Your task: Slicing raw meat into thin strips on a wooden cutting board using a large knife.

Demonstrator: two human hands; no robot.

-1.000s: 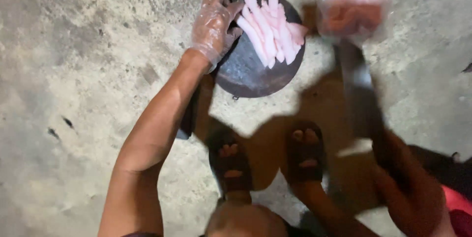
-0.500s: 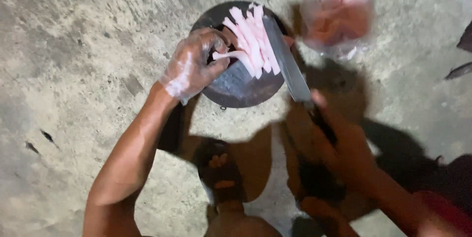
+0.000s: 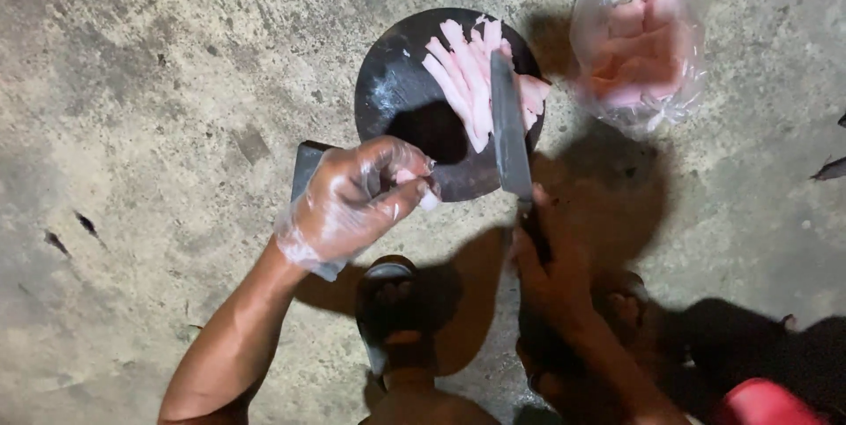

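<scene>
Gloved left hand [image 3: 352, 200] is pinching a small pale scrap, right hand [image 3: 551, 271] is gripping the knife [image 3: 509, 130] handle over soft, likely slippery meat strips [image 3: 467, 77] upper centre.

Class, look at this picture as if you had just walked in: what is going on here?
A person crouches over a round dark chopping board on a concrete floor. The right hand grips a long knife, whose blade lies across pale pink meat strips on the board. The left hand, in a thin clear glove, is lifted beside the board's near edge, its fingers pinching a small pale piece. A clear plastic bag of more pink meat sits to the right.
</scene>
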